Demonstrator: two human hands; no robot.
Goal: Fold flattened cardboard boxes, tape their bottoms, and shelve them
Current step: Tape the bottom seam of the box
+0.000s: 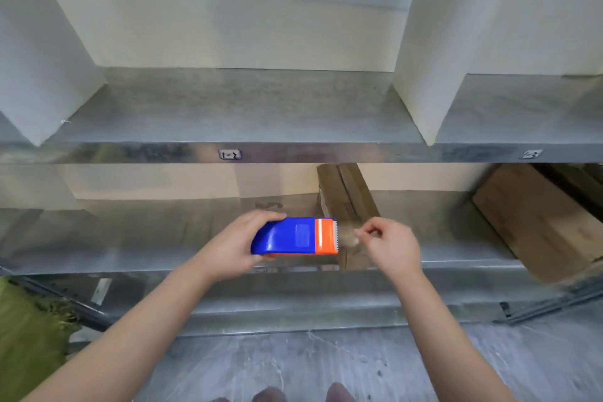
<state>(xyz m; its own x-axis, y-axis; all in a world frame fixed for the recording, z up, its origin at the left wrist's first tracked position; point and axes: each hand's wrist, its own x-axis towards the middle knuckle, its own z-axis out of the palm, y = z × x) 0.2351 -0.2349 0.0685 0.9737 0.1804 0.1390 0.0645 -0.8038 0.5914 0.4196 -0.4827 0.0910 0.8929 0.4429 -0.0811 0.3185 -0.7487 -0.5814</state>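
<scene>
Fingers of my left hand point(241, 241) wrap the rounded blue tail of the tape dispenser point(293, 236), holding it level with its orange head pointing right. My right hand point(391, 248) sits just right of the dispenser. Its thumb and forefinger pinch the end of the tape point(346, 234), a short clear strip running from the head's pale saw-toothed blade. The strip is blurred, so I can't make out its edges. The dispenser is smooth glossy plastic, with a rectangular patch of paler blue on top and a white stripe across the orange.

Directly behind the dispenser a narrow box point(346, 199) of dull brown cardboard stands on the lower shelf point(130, 238), with a seam running down its face. A pale label on its side is too smeared to read. Well right of the dispenser a wide box point(535, 225) of the same cardboard lies tilted on that shelf. Both shelves are mottled galvanised metal.

Above the dispenser, on the front lip of the upper shelf point(244, 108), a small tag point(230, 154) reads "1-2" in hand-drawn figures. A second tag point(530, 154) farther right is illegible. Flat white panels point(42, 59) rise from the upper shelf. Below the dispenser is streaked grey floor point(293, 365), and to its lower left something green point(26, 330).
</scene>
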